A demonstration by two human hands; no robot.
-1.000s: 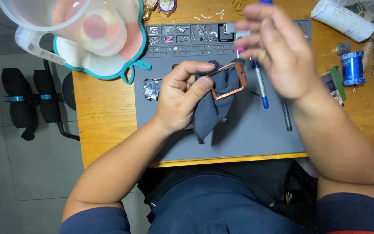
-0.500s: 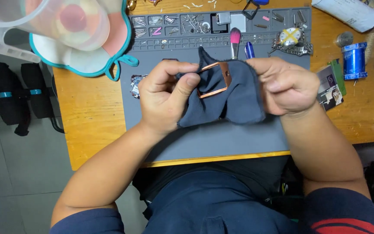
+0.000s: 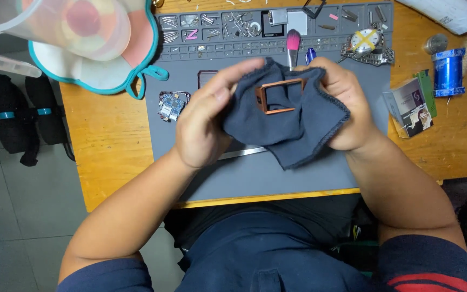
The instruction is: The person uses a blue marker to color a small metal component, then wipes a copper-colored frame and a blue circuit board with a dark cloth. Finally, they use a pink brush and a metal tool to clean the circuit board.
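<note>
Wooden surface (image 3: 109, 146) under a grey work mat (image 3: 277, 173) carries the scene from the head view, its far right edge and a white roll cut off by the frame. Above the mat's middle, the left hand (image 3: 204, 121) and right hand (image 3: 347, 108) each pinch a dark cloth (image 3: 287, 127) wrapped about a copper-coloured rectangular frame (image 3: 278, 96). Cloth hides the frame's underside and most right fingertips; a small circuit board (image 3: 169, 105) lies just left of the left hand's grip.

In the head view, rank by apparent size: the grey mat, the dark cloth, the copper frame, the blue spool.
1. Grey mat
2. Dark cloth
3. Copper frame and blue spool: look alike; the frame is raised nearer the camera, so unranked.
</note>
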